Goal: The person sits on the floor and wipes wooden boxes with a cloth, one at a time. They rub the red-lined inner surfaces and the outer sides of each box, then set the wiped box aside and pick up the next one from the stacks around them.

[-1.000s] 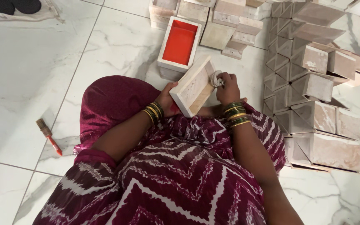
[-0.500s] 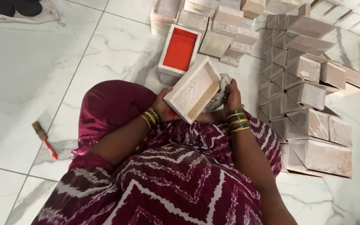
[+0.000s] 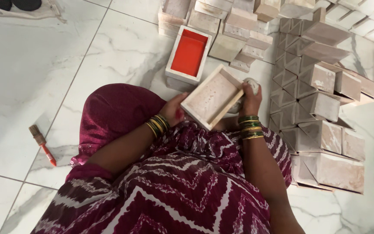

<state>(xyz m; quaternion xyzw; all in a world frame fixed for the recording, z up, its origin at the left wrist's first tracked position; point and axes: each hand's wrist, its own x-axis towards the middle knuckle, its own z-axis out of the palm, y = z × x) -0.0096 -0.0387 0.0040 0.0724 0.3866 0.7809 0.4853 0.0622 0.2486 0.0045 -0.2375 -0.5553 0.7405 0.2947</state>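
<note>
Left hand (image 3: 176,113): closed on the near-left edge of one shallow, unpainted wooden box (image 3: 211,96), held tilted above the lap. Right hand (image 3: 249,96): closed around a pale cloth wad (image 3: 251,83), touching the box's right edge. Floor (image 3: 31,65): one red-handled brush (image 3: 42,143) at left; beyond the box, one red-lined box (image 3: 189,54); stacked boxes (image 3: 321,86) at right, number indeterminate
</note>
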